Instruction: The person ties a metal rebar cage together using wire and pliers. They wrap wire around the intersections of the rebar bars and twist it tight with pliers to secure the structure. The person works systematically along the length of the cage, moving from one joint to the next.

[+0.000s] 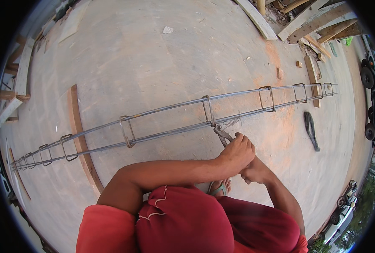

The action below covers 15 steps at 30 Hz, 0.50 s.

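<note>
Spreading under everything, a concrete floor (145, 63) is filling most of the view, reddish dust staining its right part. A long steel rebar cage (170, 132) is running across it from the lower left to the upper right, its thin parallel bars passing through a row of rectangular wire loops. Loose boards (318, 23) are lying heaped at the upper right, beyond the cage. One plank (80, 141) is lying crosswise beneath the cage's left part, and a shorter plank (311, 74) is lying under its right end. Two maroon-clad legs (187, 215) are bending at the near side of the cage, and a sandalled foot (222, 187) is showing between them. A dark looped bundle (310, 130) is resting on the floor at the right, apart from the cage. The left hand (238, 152) is wrapping its fingers firmly around the handles of metal pincers (223, 134). The right hand (256, 170) is pressing against it from below, fingers curling; whether it too is gripping the handles, I cannot tell. The pincers' head is meeting the lower corner of one loop near mid-cage, and fine wire ends (233, 122) are sticking out just beside it.
</note>
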Motion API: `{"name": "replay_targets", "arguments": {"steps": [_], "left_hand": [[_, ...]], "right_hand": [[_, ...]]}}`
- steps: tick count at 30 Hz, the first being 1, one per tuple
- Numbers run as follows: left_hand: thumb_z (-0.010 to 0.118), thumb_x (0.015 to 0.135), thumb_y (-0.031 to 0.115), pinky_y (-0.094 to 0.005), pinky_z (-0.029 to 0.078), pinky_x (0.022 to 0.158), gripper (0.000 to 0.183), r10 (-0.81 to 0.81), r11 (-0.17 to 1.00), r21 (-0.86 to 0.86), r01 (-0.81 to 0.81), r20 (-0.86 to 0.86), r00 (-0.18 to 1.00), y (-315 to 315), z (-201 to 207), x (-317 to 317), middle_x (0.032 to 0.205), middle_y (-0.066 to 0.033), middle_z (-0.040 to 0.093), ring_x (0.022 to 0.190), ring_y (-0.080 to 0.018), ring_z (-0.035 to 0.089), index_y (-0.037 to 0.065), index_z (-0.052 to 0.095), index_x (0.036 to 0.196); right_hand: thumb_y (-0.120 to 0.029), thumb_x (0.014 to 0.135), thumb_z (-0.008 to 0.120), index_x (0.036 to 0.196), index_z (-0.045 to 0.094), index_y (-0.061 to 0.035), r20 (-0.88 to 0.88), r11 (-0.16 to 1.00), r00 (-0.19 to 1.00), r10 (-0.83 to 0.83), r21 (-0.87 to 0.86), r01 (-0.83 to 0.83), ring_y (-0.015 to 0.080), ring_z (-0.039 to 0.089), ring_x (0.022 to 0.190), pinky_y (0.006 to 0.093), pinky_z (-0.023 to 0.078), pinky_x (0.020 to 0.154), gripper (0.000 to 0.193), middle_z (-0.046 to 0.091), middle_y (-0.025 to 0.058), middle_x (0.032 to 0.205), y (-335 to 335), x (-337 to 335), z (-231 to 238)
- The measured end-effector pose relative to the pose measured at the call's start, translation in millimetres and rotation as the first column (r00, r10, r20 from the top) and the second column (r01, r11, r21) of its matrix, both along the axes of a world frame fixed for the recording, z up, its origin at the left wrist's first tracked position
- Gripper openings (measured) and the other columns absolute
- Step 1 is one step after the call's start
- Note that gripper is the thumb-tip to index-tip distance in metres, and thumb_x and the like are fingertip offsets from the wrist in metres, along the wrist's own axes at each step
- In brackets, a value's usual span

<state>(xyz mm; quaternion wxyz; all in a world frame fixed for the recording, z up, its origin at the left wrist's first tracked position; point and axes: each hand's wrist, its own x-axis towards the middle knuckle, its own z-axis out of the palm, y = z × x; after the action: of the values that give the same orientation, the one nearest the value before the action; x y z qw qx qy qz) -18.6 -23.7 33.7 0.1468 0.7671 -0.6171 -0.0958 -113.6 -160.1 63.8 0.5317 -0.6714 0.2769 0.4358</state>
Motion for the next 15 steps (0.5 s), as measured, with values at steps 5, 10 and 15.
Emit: {"name": "replay_targets", "arguments": {"steps": [5, 10, 15], "left_hand": [[0.077, 0.082, 0.023, -0.0368, 0.054, 0.083, 0.051, -0.134, 0.987, 0.060, 0.151, -0.218, 0.967, 20.1, -5.5, -5.4, 0.083, -0.0188, 0.074, 0.082, -0.0255, 0.076, -0.008, 0.068, 0.121], [0.083, 0.079, 0.018, -0.0426, 0.057, 0.069, 0.042, -0.202, 0.924, 0.133, 0.359, -0.628, 0.752, 33.2, 11.6, 24.4, 0.077, -0.0171, 0.072, 0.081, -0.0309, 0.076, -0.002, 0.071, 0.114], [0.088, 0.088, 0.032, -0.0389, 0.054, 0.059, 0.039, 0.326, 0.903, 0.050, -0.427, -0.726, 0.606, 75.0, 51.8, 89.5, 0.069, -0.0160, 0.068, 0.064, -0.0255, 0.070, -0.002, 0.070, 0.078]], "right_hand": [[-0.008, 0.094, 0.072, 0.090, 0.064, -0.0026, -0.465, 0.609, 0.839, -0.283, 0.589, 0.532, 0.0157, 0.051, 0.042, 0.0312, 0.041, 0.041, 0.010, 0.053, 0.0036, 0.058, -6.8, -46.4, -46.1], [-0.004, 0.087, 0.067, 0.105, 0.060, -0.0009, -0.181, 0.785, 0.972, -0.149, 0.576, 0.227, 0.0158, 0.057, 0.052, 0.0310, 0.047, 0.047, 0.019, 0.055, 0.0056, 0.068, 19.9, -32.6, -19.9], [-0.004, 0.086, 0.065, 0.100, 0.061, -0.0002, 0.080, 0.925, 0.997, -0.019, 0.380, -0.013, 0.0150, 0.060, 0.054, 0.0313, 0.049, 0.048, 0.015, 0.062, 0.0072, 0.072, 6.9, -38.6, -7.2]]}}
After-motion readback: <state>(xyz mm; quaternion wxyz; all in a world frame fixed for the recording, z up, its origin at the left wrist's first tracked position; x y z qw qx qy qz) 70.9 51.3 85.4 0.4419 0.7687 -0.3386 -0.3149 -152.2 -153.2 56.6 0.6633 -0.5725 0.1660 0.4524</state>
